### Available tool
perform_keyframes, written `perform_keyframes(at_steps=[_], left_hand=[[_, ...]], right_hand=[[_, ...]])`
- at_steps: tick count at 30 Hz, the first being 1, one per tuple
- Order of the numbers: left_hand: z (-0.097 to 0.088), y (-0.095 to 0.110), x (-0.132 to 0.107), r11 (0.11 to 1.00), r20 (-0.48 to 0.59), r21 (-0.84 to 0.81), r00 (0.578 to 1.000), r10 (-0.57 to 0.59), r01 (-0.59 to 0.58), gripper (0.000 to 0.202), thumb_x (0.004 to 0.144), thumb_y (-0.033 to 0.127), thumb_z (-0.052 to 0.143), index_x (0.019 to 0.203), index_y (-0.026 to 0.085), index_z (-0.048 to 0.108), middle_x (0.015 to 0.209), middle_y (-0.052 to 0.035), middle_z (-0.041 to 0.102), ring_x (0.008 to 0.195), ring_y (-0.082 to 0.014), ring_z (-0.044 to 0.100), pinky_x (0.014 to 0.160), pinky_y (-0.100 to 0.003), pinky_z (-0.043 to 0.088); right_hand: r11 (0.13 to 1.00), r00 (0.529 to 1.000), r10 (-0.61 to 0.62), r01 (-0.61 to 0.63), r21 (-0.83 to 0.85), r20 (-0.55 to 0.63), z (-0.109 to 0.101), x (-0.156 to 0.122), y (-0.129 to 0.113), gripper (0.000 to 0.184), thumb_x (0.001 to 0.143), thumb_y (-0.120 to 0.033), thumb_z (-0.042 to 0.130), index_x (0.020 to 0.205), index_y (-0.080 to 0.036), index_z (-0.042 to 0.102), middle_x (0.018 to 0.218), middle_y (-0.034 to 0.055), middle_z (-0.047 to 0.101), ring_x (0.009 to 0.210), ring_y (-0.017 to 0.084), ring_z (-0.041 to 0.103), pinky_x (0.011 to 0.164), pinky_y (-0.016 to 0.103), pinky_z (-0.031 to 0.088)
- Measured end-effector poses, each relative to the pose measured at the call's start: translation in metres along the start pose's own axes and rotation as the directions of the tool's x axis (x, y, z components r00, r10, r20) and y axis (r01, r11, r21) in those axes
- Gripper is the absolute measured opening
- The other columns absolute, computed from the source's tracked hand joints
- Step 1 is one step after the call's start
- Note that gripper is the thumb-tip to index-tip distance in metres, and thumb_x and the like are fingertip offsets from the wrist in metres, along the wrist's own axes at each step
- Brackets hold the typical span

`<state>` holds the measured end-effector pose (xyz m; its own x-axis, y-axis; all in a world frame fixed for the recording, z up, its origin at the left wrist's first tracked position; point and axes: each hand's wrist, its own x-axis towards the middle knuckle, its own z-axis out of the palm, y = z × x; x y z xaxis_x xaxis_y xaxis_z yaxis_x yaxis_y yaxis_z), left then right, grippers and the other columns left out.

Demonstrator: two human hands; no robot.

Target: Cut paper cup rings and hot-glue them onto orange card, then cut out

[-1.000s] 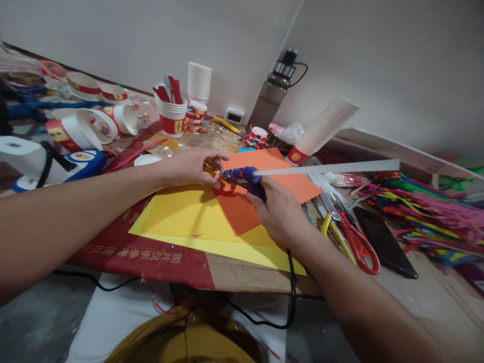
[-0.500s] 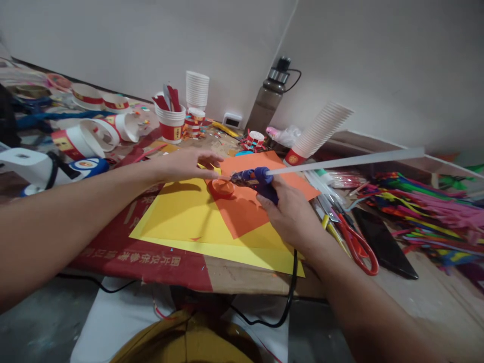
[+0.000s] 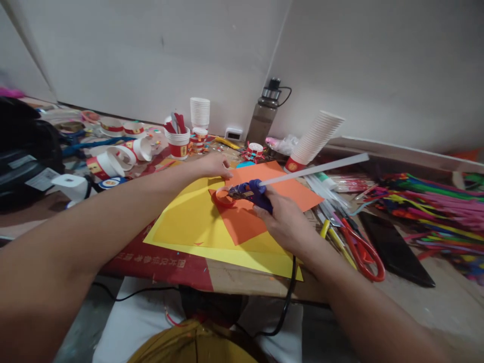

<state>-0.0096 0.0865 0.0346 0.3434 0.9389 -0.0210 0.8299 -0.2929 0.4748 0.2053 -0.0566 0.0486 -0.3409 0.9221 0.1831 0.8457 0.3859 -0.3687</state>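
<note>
My right hand [image 3: 289, 219] is closed around the grip of a dark blue hot glue gun [image 3: 251, 191]. A long white glue stick [image 3: 317, 169] juts out of its back. The nozzle points at a small orange-red round piece [image 3: 224, 202], resting where an orange sheet [image 3: 245, 229] overlaps yellow sheets [image 3: 185, 219]. My left hand [image 3: 215, 165] is just beyond the round piece, at the edge of the orange sheet. Its fingers look bent and slightly apart, with nothing visible in them; their tips are partly hidden.
Red-handled scissors [image 3: 365, 257] and a black phone [image 3: 393, 247] lie at the right, beside colourful pipe cleaners [image 3: 446, 212]. Behind the paper stand a leaning cup stack [image 3: 317, 138], a water bottle [image 3: 262, 118] and a cup of red-handled tools [image 3: 177, 143]. A black cord [image 3: 289, 302] hangs over the table edge.
The view has tilted up and turned a little to the left. My left hand has moved farther back and right, toward the orange sheet. My right hand keeps the glue gun over the round piece.
</note>
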Motion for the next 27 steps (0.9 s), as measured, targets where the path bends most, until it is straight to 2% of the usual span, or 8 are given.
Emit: perform_keyframes(at_steps=[5, 10, 13, 16, 20, 23, 25, 27], left_hand=[[-0.001, 0.01, 0.002, 1.0, -0.037, 0.014, 0.999, -0.004, 0.004, 0.017, 0.068, 0.03, 0.07, 0.063, 0.018, 0.058, 0.063, -0.0018, 0.061, 0.064, -0.0172, 0.056, 0.059, -0.028, 0.038], [-0.009, 0.011, -0.024, 0.947, -0.112, -0.309, 0.986, -0.124, 0.084, 0.013, 0.08, 0.028, 0.056, 0.075, 0.02, 0.046, 0.059, -0.0006, 0.059, 0.048, -0.0137, 0.053, 0.048, -0.026, 0.039], [-0.01, 0.012, -0.044, 0.905, -0.243, -0.421, 0.953, -0.18, 0.064, 0.009, 0.084, 0.026, 0.049, 0.08, 0.021, 0.042, 0.058, 0.0019, 0.053, 0.046, -0.0129, 0.052, 0.046, -0.026, 0.04], [-0.003, 0.012, -0.057, 0.882, -0.348, -0.468, 0.906, -0.241, 0.055, 0.008, 0.086, 0.027, 0.045, 0.081, 0.022, 0.04, 0.065, 0.0013, 0.051, 0.053, -0.0136, 0.053, 0.051, -0.027, 0.043], [0.013, 0.011, -0.065, 0.883, -0.463, -0.467, 0.84, -0.283, 0.04, 0.012, 0.089, 0.031, 0.042, 0.081, 0.023, 0.038, 0.076, -0.0019, 0.053, 0.077, -0.0187, 0.058, 0.068, -0.033, 0.048], [0.025, 0.009, -0.068, 0.883, -0.533, -0.469, 0.784, -0.318, 0.039, 0.014, 0.09, 0.03, 0.042, 0.079, 0.023, 0.037, 0.085, -0.0036, 0.055, 0.086, -0.019, 0.056, 0.078, -0.035, 0.046], [0.03, 0.005, -0.07, 0.874, -0.497, -0.483, 0.802, -0.332, 0.062, 0.014, 0.09, 0.03, 0.043, 0.08, 0.023, 0.038, 0.086, -0.0036, 0.055, 0.085, -0.0185, 0.055, 0.078, -0.034, 0.046], [0.03, 0.001, -0.074, 0.881, -0.402, -0.461, 0.861, -0.313, 0.105, 0.016, 0.09, 0.033, 0.046, 0.08, 0.022, 0.041, 0.083, -0.0035, 0.056, 0.081, -0.0188, 0.055, 0.074, -0.034, 0.045]], right_hand=[[1.0, 1.0, 0.018, -0.018, -0.001, -0.004, -0.005, -0.001, 0.0, 0.035, 0.09, -0.028, 0.051, 0.124, -0.016, 0.056, 0.096, 0.011, 0.071, 0.083, 0.023, 0.065, 0.065, 0.028, 0.042], [1.0, 0.999, -0.023, 0.023, 0.014, -0.033, -0.013, -0.005, 0.002, 0.031, 0.089, -0.026, 0.053, 0.118, -0.016, 0.057, 0.089, 0.009, 0.071, 0.077, 0.022, 0.064, 0.062, 0.028, 0.041], [0.997, 0.995, -0.08, 0.08, 0.001, -0.051, -0.015, -0.007, 0.001, 0.026, 0.089, -0.027, 0.052, 0.112, -0.017, 0.059, 0.091, 0.009, 0.07, 0.077, 0.022, 0.062, 0.064, 0.029, 0.042], [0.994, 0.993, -0.11, 0.108, -0.03, -0.051, -0.014, -0.008, 0.001, 0.02, 0.09, -0.028, 0.052, 0.105, -0.018, 0.06, 0.09, 0.0089, 0.069, 0.078, 0.023, 0.061, 0.066, 0.031, 0.042], [0.994, 0.994, -0.109, 0.109, -0.02, -0.031, -0.014, -0.007, 0.001, 0.015, 0.089, -0.026, 0.051, 0.099, -0.018, 0.059, 0.087, 0.0075, 0.068, 0.075, 0.022, 0.061, 0.065, 0.031, 0.043], [0.994, 0.993, -0.112, 0.111, -0.024, -0.033, -0.015, -0.006, 0.003, 0.016, 0.089, -0.025, 0.051, 0.099, -0.018, 0.06, 0.089, 0.0082, 0.069, 0.077, 0.022, 0.062, 0.067, 0.032, 0.044], [0.993, 0.994, -0.104, 0.102, -0.054, -0.02, -0.015, -0.006, 0.003, 0.017, 0.089, -0.026, 0.051, 0.101, -0.017, 0.06, 0.09, 0.009, 0.07, 0.078, 0.023, 0.062, 0.067, 0.033, 0.045], [0.993, 0.997, -0.082, 0.083, -0.088, 0.013, -0.015, -0.006, 0.003, 0.02, 0.089, -0.027, 0.051, 0.103, -0.017, 0.06, 0.093, 0.0101, 0.07, 0.082, 0.025, 0.063, 0.07, 0.034, 0.045]])
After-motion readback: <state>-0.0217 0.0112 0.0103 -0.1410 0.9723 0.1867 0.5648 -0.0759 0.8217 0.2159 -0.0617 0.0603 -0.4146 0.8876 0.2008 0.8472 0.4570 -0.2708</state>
